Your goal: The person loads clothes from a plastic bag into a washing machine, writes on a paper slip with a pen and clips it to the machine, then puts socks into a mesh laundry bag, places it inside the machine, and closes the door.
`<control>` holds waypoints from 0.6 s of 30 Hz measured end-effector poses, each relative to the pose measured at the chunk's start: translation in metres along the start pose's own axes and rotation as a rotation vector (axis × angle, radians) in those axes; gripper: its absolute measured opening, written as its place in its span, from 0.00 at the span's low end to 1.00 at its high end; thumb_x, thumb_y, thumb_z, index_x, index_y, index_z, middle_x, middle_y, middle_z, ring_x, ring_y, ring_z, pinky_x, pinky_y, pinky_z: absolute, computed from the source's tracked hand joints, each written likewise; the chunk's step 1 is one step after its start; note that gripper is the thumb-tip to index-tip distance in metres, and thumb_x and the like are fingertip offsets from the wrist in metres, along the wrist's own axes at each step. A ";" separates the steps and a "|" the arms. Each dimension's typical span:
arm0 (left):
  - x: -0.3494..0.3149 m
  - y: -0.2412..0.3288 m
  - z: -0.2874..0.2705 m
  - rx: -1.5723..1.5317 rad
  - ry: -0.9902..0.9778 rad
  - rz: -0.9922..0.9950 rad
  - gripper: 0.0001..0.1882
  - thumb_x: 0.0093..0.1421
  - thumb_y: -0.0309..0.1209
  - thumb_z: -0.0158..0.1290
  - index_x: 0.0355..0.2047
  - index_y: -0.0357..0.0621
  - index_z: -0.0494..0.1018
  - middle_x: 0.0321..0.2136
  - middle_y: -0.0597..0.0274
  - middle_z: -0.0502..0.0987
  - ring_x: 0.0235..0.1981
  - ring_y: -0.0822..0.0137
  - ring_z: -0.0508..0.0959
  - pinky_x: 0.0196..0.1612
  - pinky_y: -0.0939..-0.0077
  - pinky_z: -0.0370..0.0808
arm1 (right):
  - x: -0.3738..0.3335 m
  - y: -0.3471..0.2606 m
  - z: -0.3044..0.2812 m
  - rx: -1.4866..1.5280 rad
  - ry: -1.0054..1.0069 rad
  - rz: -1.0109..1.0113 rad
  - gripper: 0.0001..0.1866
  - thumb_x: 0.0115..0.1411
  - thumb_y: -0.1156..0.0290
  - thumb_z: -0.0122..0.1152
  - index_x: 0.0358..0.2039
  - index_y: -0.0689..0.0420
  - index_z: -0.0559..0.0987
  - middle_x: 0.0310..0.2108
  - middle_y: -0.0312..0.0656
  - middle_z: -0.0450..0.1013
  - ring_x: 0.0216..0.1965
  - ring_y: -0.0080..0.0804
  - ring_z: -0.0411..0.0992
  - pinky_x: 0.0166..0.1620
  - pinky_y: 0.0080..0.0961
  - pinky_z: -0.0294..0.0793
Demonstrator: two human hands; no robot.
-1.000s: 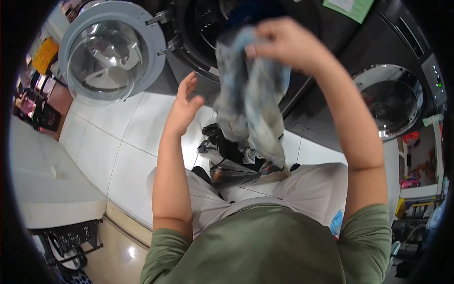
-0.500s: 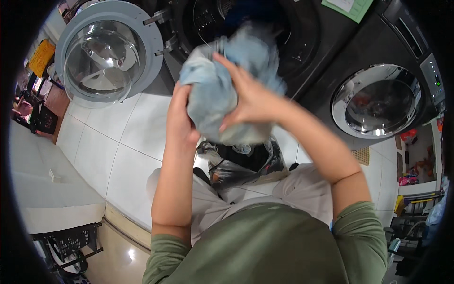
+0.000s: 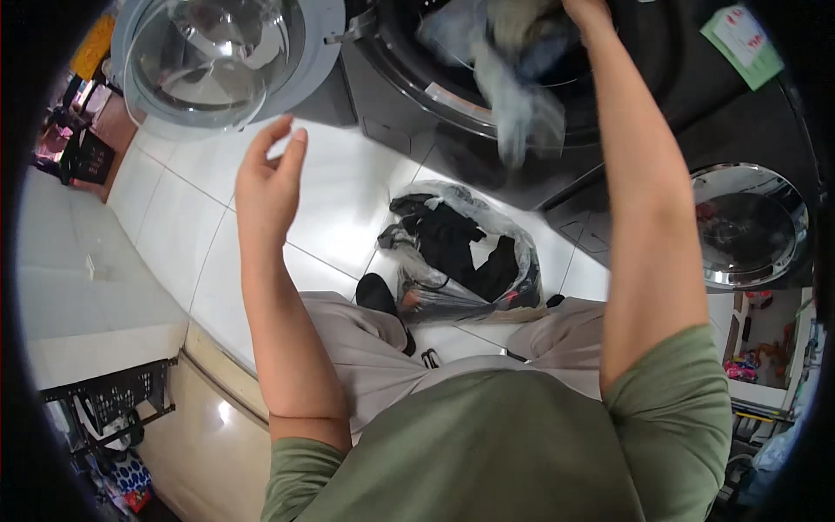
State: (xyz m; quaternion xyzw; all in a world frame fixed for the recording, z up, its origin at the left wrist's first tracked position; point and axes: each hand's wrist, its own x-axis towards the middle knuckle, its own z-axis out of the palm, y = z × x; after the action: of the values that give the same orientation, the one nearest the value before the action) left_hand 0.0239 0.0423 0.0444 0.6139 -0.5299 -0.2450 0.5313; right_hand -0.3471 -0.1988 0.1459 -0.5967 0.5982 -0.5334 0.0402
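My right hand (image 3: pixel 587 12) reaches to the top edge into the open drum of a dark front-loading washing machine (image 3: pixel 417 96). A pale blue-grey garment (image 3: pixel 522 109) hangs out over the drum's rim just below that hand; whether the fingers still grip it is hidden. My left hand (image 3: pixel 268 178) is raised over the white floor tiles with fingers apart and holds nothing. On the floor between my feet lies a clear plastic bag (image 3: pixel 461 257) stuffed with dark clothes.
The washer's round glass door (image 3: pixel 222 52) stands swung open at the upper left. A second machine with a shut chrome-rimmed door (image 3: pixel 748 226) sits at the right. A black basket (image 3: pixel 104 400) stands at the lower left beside a pale counter (image 3: pixel 78 287).
Both hands held the bundled garment in front of me; now the right arm has pushed it up into the drum and the left hand has let go and dropped back.
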 end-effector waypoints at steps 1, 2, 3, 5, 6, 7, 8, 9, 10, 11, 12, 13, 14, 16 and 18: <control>-0.001 -0.007 -0.017 0.007 0.065 -0.022 0.21 0.61 0.37 0.55 0.50 0.37 0.73 0.44 0.57 0.76 0.36 0.71 0.77 0.37 0.80 0.71 | -0.037 -0.035 0.019 -0.028 -0.193 0.161 0.36 0.56 0.59 0.63 0.60 0.63 0.62 0.54 0.55 0.67 0.50 0.44 0.71 0.49 0.31 0.74; 0.000 -0.007 -0.027 -0.019 0.095 -0.059 0.20 0.61 0.37 0.55 0.50 0.39 0.73 0.43 0.58 0.76 0.37 0.71 0.76 0.35 0.82 0.69 | -0.069 -0.075 0.018 -0.082 -0.361 0.309 0.31 0.57 0.61 0.61 0.57 0.64 0.65 0.50 0.53 0.71 0.45 0.39 0.74 0.45 0.27 0.75; 0.009 0.007 -0.014 -0.103 0.066 -0.074 0.20 0.61 0.37 0.54 0.50 0.40 0.73 0.44 0.59 0.76 0.40 0.70 0.76 0.41 0.80 0.70 | -0.047 0.027 0.034 -0.266 -0.319 -0.334 0.24 0.55 0.54 0.63 0.46 0.58 0.77 0.43 0.49 0.77 0.42 0.39 0.76 0.44 0.34 0.76; 0.008 0.003 -0.025 -0.123 0.104 -0.142 0.20 0.62 0.38 0.53 0.50 0.41 0.73 0.46 0.59 0.75 0.43 0.69 0.77 0.46 0.77 0.70 | -0.152 0.027 0.081 -0.109 -0.645 -0.261 0.20 0.52 0.62 0.66 0.44 0.57 0.78 0.37 0.44 0.77 0.40 0.36 0.76 0.44 0.30 0.75; 0.007 -0.001 -0.024 -0.153 0.089 -0.124 0.19 0.62 0.38 0.53 0.50 0.41 0.73 0.46 0.59 0.75 0.44 0.68 0.77 0.47 0.77 0.70 | -0.209 0.025 0.088 -0.075 -0.923 -0.182 0.20 0.49 0.62 0.66 0.42 0.54 0.78 0.38 0.43 0.76 0.42 0.40 0.75 0.45 0.35 0.74; 0.007 0.002 -0.016 -0.200 0.056 -0.095 0.19 0.62 0.37 0.53 0.50 0.42 0.73 0.46 0.58 0.75 0.45 0.68 0.77 0.48 0.76 0.70 | -0.258 0.046 0.090 0.075 -1.084 -0.237 0.21 0.49 0.69 0.64 0.46 0.53 0.77 0.39 0.47 0.74 0.46 0.43 0.73 0.49 0.35 0.73; 0.007 0.002 -0.012 -0.191 0.058 -0.077 0.18 0.62 0.38 0.53 0.49 0.42 0.74 0.42 0.60 0.76 0.41 0.70 0.77 0.45 0.78 0.70 | -0.307 0.050 0.095 -0.144 -1.341 -0.076 0.26 0.50 0.78 0.59 0.52 0.48 0.73 0.48 0.52 0.69 0.51 0.49 0.70 0.53 0.36 0.70; 0.007 0.000 -0.005 -0.145 0.039 -0.066 0.18 0.62 0.37 0.53 0.48 0.41 0.74 0.40 0.61 0.77 0.39 0.72 0.76 0.42 0.79 0.69 | -0.357 0.071 0.092 -0.224 -1.342 -0.243 0.31 0.51 0.81 0.55 0.56 0.42 0.71 0.58 0.54 0.60 0.55 0.52 0.66 0.55 0.40 0.68; 0.008 -0.003 0.000 -0.096 0.023 -0.052 0.17 0.62 0.37 0.53 0.48 0.41 0.75 0.37 0.62 0.77 0.37 0.73 0.75 0.40 0.80 0.69 | -0.396 0.091 0.093 -0.423 -1.416 -0.239 0.30 0.53 0.78 0.54 0.57 0.40 0.70 0.62 0.51 0.55 0.57 0.50 0.64 0.57 0.42 0.66; 0.007 -0.008 0.002 -0.088 0.036 -0.056 0.17 0.62 0.37 0.53 0.48 0.41 0.75 0.37 0.62 0.77 0.37 0.73 0.75 0.40 0.80 0.69 | -0.415 0.100 0.088 -0.478 -1.390 -0.421 0.24 0.55 0.74 0.51 0.53 0.42 0.73 0.61 0.49 0.57 0.57 0.50 0.64 0.56 0.43 0.67; 0.010 -0.009 0.015 -0.064 -0.002 -0.017 0.17 0.62 0.37 0.53 0.48 0.40 0.75 0.36 0.63 0.77 0.35 0.74 0.75 0.38 0.81 0.68 | -0.426 0.141 0.085 -0.477 -1.335 -0.461 0.16 0.56 0.71 0.50 0.45 0.45 0.77 0.58 0.47 0.62 0.54 0.49 0.67 0.54 0.41 0.70; 0.011 -0.012 0.015 -0.020 -0.027 0.014 0.17 0.62 0.37 0.53 0.47 0.40 0.75 0.34 0.64 0.77 0.34 0.76 0.74 0.37 0.82 0.67 | -0.423 0.151 0.085 -0.541 -1.411 -0.322 0.12 0.54 0.71 0.52 0.38 0.48 0.78 0.52 0.44 0.69 0.49 0.47 0.71 0.50 0.41 0.72; 0.011 -0.014 0.011 -0.010 -0.020 0.010 0.17 0.62 0.37 0.53 0.47 0.40 0.75 0.34 0.64 0.77 0.34 0.76 0.74 0.37 0.82 0.67 | -0.412 0.144 0.079 -0.530 -1.395 -0.239 0.10 0.52 0.72 0.53 0.35 0.50 0.79 0.42 0.43 0.76 0.43 0.44 0.74 0.46 0.40 0.73; 0.006 -0.013 0.009 -0.042 -0.102 -0.038 0.18 0.62 0.37 0.54 0.48 0.39 0.74 0.36 0.63 0.77 0.35 0.76 0.74 0.38 0.83 0.68 | -0.364 0.109 0.053 -0.476 -1.385 -0.185 0.09 0.49 0.73 0.56 0.32 0.52 0.79 0.34 0.44 0.77 0.40 0.44 0.75 0.42 0.39 0.73; 0.003 -0.016 0.016 -0.083 -0.181 -0.010 0.19 0.61 0.37 0.54 0.49 0.41 0.74 0.38 0.63 0.77 0.37 0.75 0.74 0.40 0.81 0.69 | -0.321 0.059 0.009 -0.299 -1.233 -0.317 0.06 0.47 0.74 0.59 0.28 0.54 0.79 0.30 0.44 0.77 0.38 0.44 0.75 0.41 0.38 0.73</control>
State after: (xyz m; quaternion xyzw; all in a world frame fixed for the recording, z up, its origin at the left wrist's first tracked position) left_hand 0.0168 0.0315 0.0251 0.5692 -0.5621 -0.3240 0.5051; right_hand -0.2891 0.0228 -0.0871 -0.8733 0.4380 -0.0039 0.2134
